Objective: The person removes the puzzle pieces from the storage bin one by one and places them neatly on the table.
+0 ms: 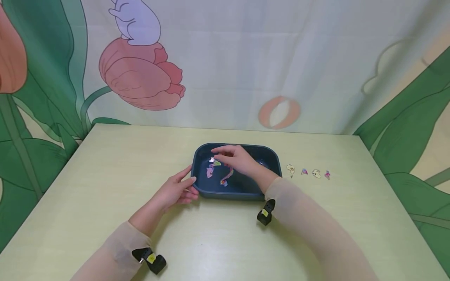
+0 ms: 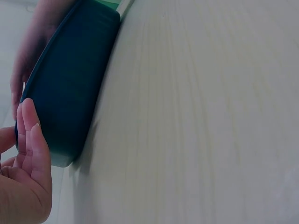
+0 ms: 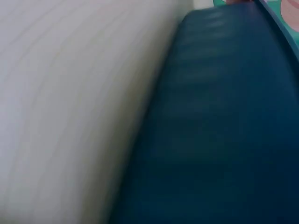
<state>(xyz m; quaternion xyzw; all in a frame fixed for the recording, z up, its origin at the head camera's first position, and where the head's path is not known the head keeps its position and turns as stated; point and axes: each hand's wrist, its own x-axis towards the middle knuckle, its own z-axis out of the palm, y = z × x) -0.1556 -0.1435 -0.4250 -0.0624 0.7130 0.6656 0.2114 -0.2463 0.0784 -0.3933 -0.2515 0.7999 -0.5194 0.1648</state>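
Observation:
A dark blue rectangular tray (image 1: 242, 194) stands on the table, with several small colourful sticker-like cut-outs (image 1: 209, 171) in its left half. My left hand (image 1: 177, 189) grips the tray's left end, thumb at the rim and fingers along the outer wall, as the left wrist view also shows. Above the tray is my right hand (image 1: 237, 159), thumb and forefinger stretched to the left and apart, near a shiny cut-out (image 1: 212, 159). Whether the fingertips touch it cannot be made out. A pink strip-shaped cut-out (image 1: 227, 175) lies partly under this hand. The right wrist view shows mostly the tray wall (image 3: 210, 116).
To the right of the tray, several small cut-outs lie in a row, among them a pale one (image 1: 290, 169) and a purple-pink one (image 1: 327, 175). The pale wooden table (image 1: 88, 187) ends at a printed curtain (image 1: 225, 70) at the back.

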